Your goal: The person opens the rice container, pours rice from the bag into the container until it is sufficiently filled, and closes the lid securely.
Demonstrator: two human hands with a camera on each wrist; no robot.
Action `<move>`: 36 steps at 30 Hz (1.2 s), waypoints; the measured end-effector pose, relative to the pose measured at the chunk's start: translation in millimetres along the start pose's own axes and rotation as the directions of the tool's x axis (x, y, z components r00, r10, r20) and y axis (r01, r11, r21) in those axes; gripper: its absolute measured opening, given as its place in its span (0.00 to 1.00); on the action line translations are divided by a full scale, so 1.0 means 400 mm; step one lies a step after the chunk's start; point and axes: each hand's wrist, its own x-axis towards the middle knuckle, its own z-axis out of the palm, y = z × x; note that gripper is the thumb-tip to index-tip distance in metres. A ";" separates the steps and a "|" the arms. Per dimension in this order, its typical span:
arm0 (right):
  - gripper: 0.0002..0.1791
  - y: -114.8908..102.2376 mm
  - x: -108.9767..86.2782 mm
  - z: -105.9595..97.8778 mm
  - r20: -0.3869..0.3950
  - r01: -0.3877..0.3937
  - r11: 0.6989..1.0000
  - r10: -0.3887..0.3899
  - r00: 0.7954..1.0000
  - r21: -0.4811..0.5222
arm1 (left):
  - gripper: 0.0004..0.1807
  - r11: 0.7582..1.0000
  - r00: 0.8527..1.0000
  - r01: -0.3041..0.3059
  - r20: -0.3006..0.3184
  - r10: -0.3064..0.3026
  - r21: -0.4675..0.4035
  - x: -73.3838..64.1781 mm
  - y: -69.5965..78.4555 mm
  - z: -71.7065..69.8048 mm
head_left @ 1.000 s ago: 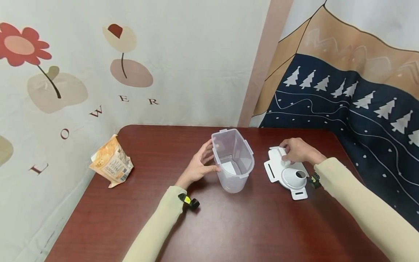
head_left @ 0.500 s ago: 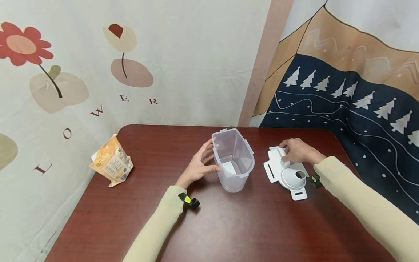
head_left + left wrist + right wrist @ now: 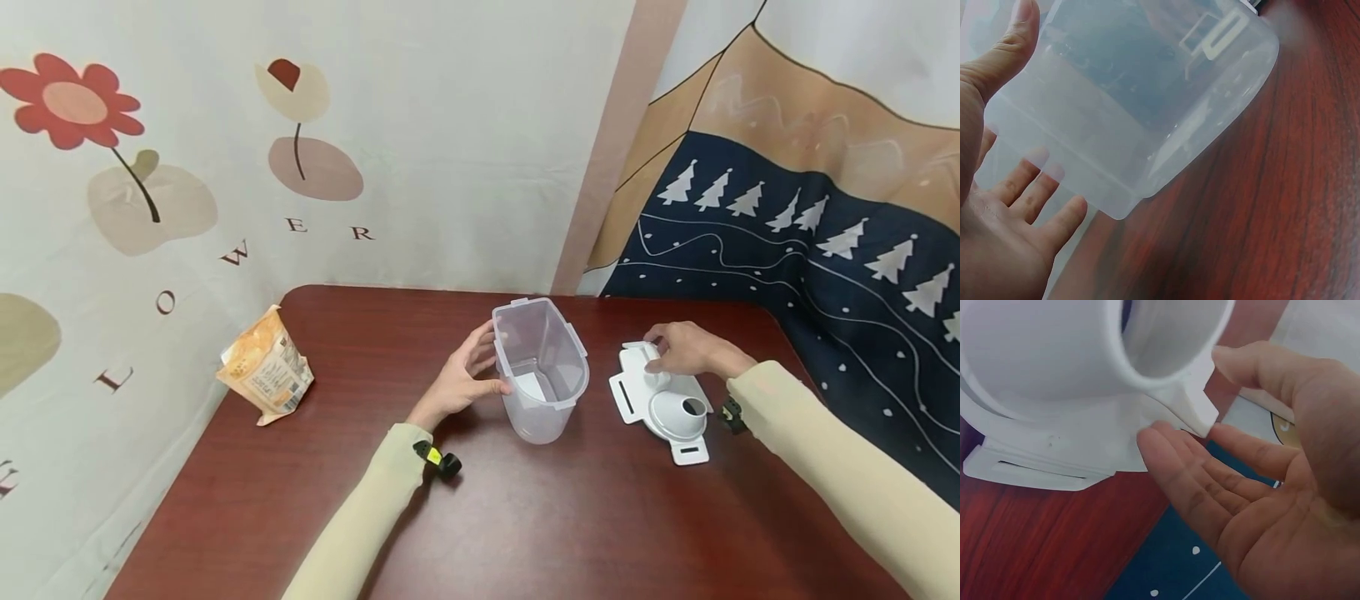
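A clear plastic container (image 3: 540,367) stands on the table with its open top up. My left hand (image 3: 461,383) grips its left side, thumb at the front and fingers towards the back. Through its translucent wall (image 3: 1097,125) some fingertips show in the left wrist view. To the right lies a white plastic lid (image 3: 636,392) with slotted side flaps and a round, hollow spout (image 3: 678,414). My right hand (image 3: 690,348) holds the lid at its raised far part, thumb and fingers on either side. Close up, the right fingers (image 3: 1172,469) meet the lid's edge beside the spout.
An orange and white food bag (image 3: 270,367) leans at the table's left edge. The dark red wooden table (image 3: 555,517) ends at the back against a white printed curtain (image 3: 450,167). A navy and tan tree-patterned cloth (image 3: 750,225) hangs at the right.
The head view has shifted slightly, so everything sits a little further right in it. Both hands, the container and the lid keep their places relative to one another.
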 end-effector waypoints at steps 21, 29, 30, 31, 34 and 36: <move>0.49 -0.042 -0.064 -0.028 -0.180 0.133 0.968 -0.095 0.979 0.212 | 0.62 1.000 1.000 0.014 0.005 -0.013 -0.010 0.004 0.007 0.006; 0.51 -0.078 -0.083 0.023 -0.258 0.307 0.870 -0.217 0.941 0.387 | 0.61 1.000 1.000 0.010 0.005 -0.010 -0.007 0.002 0.005 0.005; 0.51 -0.082 -0.083 0.031 -0.269 0.334 0.853 -0.239 0.933 0.402 | 0.61 1.000 1.000 0.012 0.003 -0.012 -0.008 0.001 0.004 0.005; 0.52 -0.087 -0.083 0.040 -0.277 0.360 0.835 -0.260 0.925 0.416 | 0.60 1.000 1.000 0.013 0.002 -0.013 -0.007 0.001 0.004 0.005; 0.53 -0.099 -0.079 0.065 -0.288 0.420 0.786 -0.317 0.904 0.454 | 0.60 1.000 1.000 0.015 -0.002 -0.015 -0.004 -0.001 0.004 0.004; 0.53 -0.106 -0.075 0.080 -0.290 0.444 0.754 -0.340 0.895 0.484 | 0.60 1.000 1.000 0.014 -0.003 -0.014 -0.004 -0.003 0.006 0.004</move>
